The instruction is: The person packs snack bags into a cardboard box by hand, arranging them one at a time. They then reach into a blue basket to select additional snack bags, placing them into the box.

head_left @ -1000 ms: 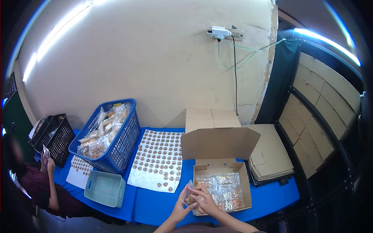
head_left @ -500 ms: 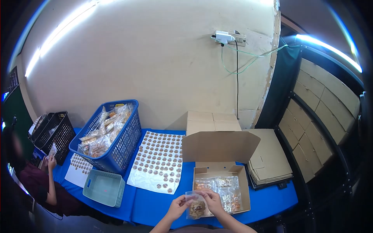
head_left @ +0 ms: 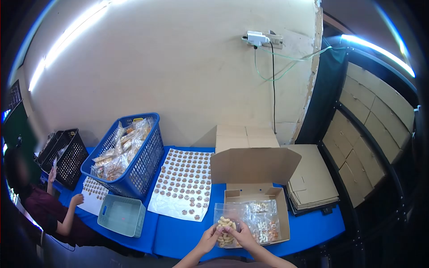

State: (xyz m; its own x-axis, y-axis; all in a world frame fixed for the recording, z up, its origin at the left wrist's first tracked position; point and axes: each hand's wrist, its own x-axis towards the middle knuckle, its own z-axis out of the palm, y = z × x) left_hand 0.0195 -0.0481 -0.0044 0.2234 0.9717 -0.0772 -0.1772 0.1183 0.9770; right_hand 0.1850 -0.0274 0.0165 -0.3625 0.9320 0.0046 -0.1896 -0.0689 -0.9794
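A clear plastic pouch [head_left: 226,243] of pale tan, curved pieces, which look like nuts, is upright at the front of the table. My left hand [head_left: 208,239] grips its left side, the fingers closed. On the other side my right hand [head_left: 244,235] pinches it, fingers partly hidden behind the plastic. The pouch overlaps the near left corner of an open cardboard box [head_left: 284,223]. Inside the box lie several clear pouches [head_left: 264,225] with white and orange contents.
Left of the box lies a sheet of round stickers [head_left: 181,183]. A blue basket [head_left: 149,165] of filled packets and a pale green tray [head_left: 120,219] stand farther left. Flat cardboard [head_left: 313,178] is stacked at right. A co-worker [head_left: 49,214] stands at far left.
My hands have moved down the pouch from its top edge. It is turned so the round sticker no longer shows. The co-worker's hands have moved apart.
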